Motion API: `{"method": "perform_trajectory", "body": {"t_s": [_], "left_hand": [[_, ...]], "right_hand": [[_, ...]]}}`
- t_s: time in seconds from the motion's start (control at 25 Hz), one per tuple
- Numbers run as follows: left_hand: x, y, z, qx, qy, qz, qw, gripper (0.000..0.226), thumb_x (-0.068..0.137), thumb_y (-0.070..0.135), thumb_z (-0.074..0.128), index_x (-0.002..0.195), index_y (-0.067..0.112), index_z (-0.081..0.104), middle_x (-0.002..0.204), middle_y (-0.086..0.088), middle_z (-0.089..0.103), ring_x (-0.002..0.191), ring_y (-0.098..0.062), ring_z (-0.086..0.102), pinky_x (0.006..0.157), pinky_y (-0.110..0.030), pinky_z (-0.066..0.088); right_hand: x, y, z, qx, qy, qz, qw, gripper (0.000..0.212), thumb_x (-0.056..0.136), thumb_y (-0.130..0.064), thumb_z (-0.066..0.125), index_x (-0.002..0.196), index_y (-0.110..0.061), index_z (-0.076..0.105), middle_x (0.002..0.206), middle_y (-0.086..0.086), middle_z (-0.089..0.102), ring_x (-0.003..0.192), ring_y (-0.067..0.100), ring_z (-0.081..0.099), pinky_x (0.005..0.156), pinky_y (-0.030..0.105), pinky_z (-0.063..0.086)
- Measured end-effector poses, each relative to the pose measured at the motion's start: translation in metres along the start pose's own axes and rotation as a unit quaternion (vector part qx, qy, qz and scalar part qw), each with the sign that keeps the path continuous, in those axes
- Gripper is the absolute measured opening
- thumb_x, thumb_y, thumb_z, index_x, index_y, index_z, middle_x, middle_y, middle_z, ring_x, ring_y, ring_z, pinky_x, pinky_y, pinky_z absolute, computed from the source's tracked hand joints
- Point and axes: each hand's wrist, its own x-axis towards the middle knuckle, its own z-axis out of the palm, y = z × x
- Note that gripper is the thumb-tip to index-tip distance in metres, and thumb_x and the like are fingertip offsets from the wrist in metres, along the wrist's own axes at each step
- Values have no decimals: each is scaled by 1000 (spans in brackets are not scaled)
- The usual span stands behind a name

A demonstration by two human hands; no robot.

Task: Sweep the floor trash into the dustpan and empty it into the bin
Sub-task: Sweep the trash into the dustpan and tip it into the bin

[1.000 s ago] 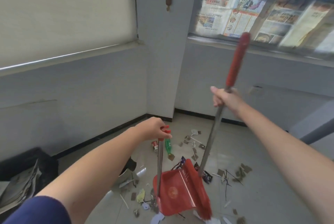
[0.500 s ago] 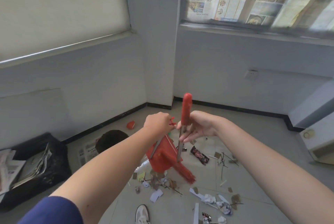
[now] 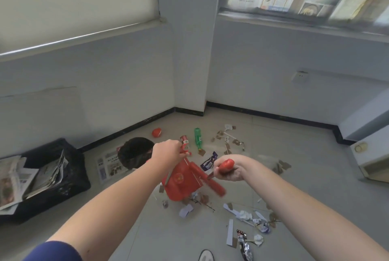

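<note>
Two hands, head view: the left hand (image 3: 168, 153) curls its fingers around the handle of the dustpan (image 3: 182, 185), the right hand (image 3: 231, 172) wraps the broom (image 3: 227, 164) grip; dustpan is just below the fingers, trash (image 3: 244, 216) under it, bin (image 3: 134, 153) to their left

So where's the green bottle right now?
Head view: the green bottle lies on the floor, centre frame, just beyond the left hand, with cardboard scraps to its right.
</note>
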Motion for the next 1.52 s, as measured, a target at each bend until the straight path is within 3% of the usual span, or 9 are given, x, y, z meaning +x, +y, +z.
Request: {"method": "perform_trajectory", "body": {"t_s": [0.16,0.28,0.4,0.6,0.72,0.96,1.2,1.4,1.52], "left_hand": [[-28,-62,19,-38,4,-48,998,41,89,60,51,82,20,60,76,6,63,70,-12,61,60,-29,53],[-54,-116,42,-92,-19,-109,990,42,86,62,53,82,22,62,74,7,62,69,-11,60,68,-32,56],[-74,-137,63,-113,-38,-121,986,40,86,61,54,83,22,62,76,6,63,70,-13,62,68,-32,57],[-100,-162,87,-112,-62,-121,984,37,87,58,52,85,22,62,80,5,63,78,-18,63,71,-34,56],[-113,-181,87,-140,-56,-167,974,39,87,60,51,88,22,63,82,5,64,80,-18,63,73,-35,56],[-102,-196,74,-147,-51,-205,966,41,87,64,49,84,24,59,83,6,63,80,-16,63,71,-32,55],[-79,-197,68,-134,-83,-235,959,45,88,64,45,65,27,37,76,7,55,89,-16,63,60,-29,35],[-28,-186,62,-136,-71,-275,949,38,88,63,47,77,27,44,95,2,68,96,-21,64,63,-30,35],[-2,-184,66,-130,-78,-293,944,38,89,62,47,86,24,55,96,0,68,97,-23,64,62,-30,33]], "right_hand": [[25,26,21,-161,108,16,981,33,88,6,47,118,-2,38,87,22,61,50,15,53,34,23,48],[34,48,47,-224,153,23,962,19,91,4,49,107,-3,43,71,13,56,34,12,51,32,20,43],[36,63,83,-180,121,16,976,12,90,10,48,91,-1,43,66,14,50,25,11,46,30,17,40],[56,53,126,-74,70,-37,994,15,89,12,45,84,-2,45,56,12,47,27,12,40,30,15,35],[67,36,143,-66,69,-76,992,7,86,8,52,84,2,51,47,11,52,34,15,45,32,17,38],[107,-10,158,-181,119,-81,973,14,95,-6,44,81,-4,46,58,6,45,29,9,38,30,15,31],[169,-85,158,-255,122,-89,955,10,92,-4,48,82,-3,46,52,6,44,32,13,39,33,15,34],[229,-156,171,-376,130,-106,911,7,87,2,48,91,-4,50,29,0,40,20,10,34,32,13,34],[263,-203,184,-413,107,-104,898,13,87,3,47,77,-6,48,31,1,41,23,11,34,34,14,35]]}}
